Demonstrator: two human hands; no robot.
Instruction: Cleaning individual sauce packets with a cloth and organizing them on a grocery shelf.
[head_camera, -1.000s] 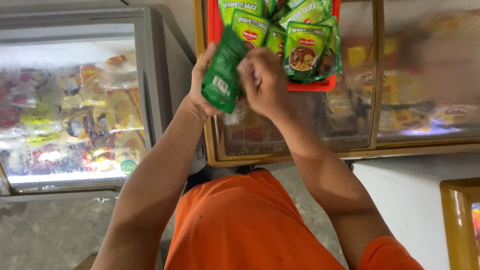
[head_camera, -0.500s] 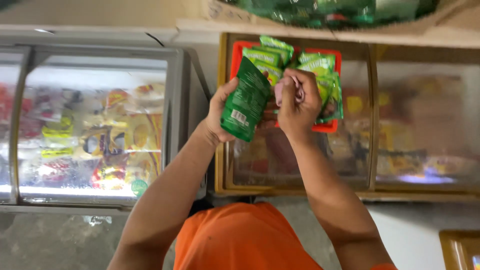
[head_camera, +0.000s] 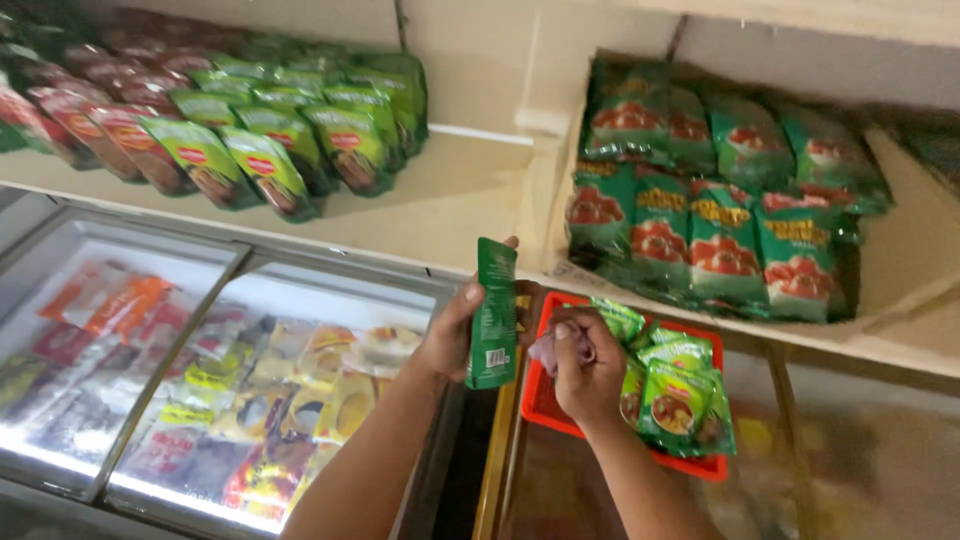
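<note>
My left grip (head_camera: 455, 335) holds a flat green foil sauce pouch (head_camera: 493, 313) upright, just left of the red plastic basket (head_camera: 545, 395). My right grip (head_camera: 585, 365), above that basket, clasps a crumpled purple cloth (head_camera: 548, 350).

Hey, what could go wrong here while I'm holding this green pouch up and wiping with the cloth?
1. The left hand grips the green pouch only along one edge, upright over the freezer lid; it might slip and drop.
2. The right hand, bunched around a pinkish cloth, sits against pouches piled in the red basket; a nudge could spill them.
</note>
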